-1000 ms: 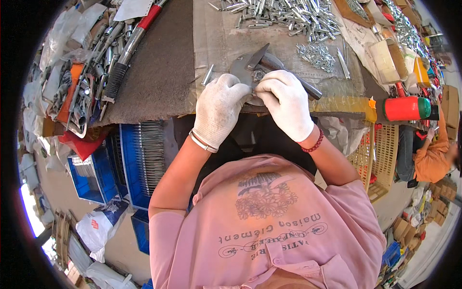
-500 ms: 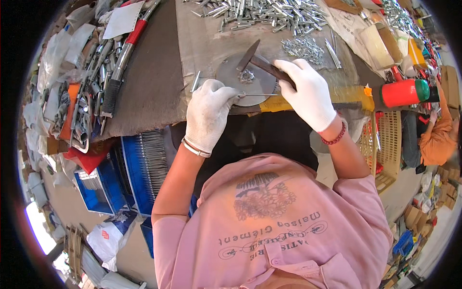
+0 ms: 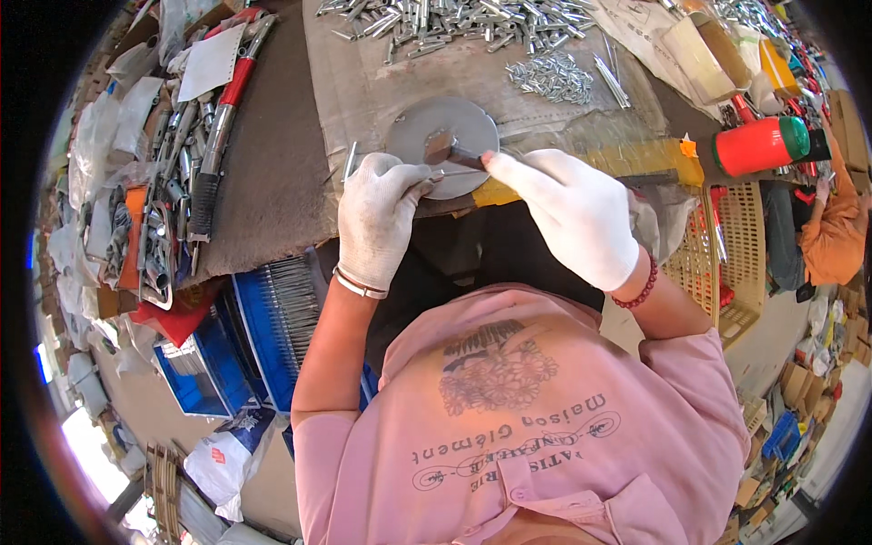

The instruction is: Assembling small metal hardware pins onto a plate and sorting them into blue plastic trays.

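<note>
My right hand, in a white knitted glove, is closed round a hammer's wooden handle. The hammer head is over a round grey metal disc lying at the table's front edge. My left hand, gloved as well, pinches a small metal part at the near side of the disc. A thin rod seems to run from that part toward the right, though it is hard to make out. Beside my left knuckles stands a short metal pin.
Metal tubes and small silver pins lie in piles beyond the disc. Long tools fill the left side. A red jar with a green lid stands right. Blue bins and a yellow crate sit below table height.
The hammer has swung round and its head is now lower and nearer my left fingers. My right hand has turned with it. The whole view has shifted slightly.
</note>
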{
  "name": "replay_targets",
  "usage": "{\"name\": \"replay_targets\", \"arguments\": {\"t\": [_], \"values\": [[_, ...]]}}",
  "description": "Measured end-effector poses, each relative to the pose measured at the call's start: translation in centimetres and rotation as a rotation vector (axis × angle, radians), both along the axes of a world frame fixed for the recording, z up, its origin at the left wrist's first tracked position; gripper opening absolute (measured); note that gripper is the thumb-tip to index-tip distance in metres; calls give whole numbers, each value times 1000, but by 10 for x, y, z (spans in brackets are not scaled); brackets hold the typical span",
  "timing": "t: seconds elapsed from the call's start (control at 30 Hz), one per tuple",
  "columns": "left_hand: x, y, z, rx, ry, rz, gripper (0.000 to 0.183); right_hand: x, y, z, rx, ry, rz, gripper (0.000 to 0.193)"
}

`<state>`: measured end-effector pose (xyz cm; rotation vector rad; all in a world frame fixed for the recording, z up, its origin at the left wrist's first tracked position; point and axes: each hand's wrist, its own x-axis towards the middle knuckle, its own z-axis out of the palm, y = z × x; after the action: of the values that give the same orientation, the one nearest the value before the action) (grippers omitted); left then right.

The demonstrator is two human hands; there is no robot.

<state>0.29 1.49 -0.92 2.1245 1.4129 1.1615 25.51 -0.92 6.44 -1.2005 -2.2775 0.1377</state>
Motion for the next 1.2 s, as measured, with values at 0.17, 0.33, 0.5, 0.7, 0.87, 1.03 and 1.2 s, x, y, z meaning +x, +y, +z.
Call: {"name": "replay_targets", "arguments": {"t": [0.17,0.33,0.5,0.7,0.87,1.03,1.2], "values": [[1,0,-6,-9,-72,-16,18,0,-10,-6,-23,-89,-32,46],[-1,0,-5,3,-30,-6,17,0,-8,-10,-26,-100,-7,47],[-1,3,-4,-26,-65,-6,16,0,2,10,7,159,-29,44],[0,4,1,-19,-41,-18,17,8,3,4,-72,174,-22,50],[-3,2,2,14,-7,-69,25,20,47,-35,-212,153,41,41],[-6,-2,8,9,164,-125,33,23,72,-58,-72,-62,74,29],[-7,7,13,42,228,-134,34,9,53,-36,-157,-107,43,15]]}}
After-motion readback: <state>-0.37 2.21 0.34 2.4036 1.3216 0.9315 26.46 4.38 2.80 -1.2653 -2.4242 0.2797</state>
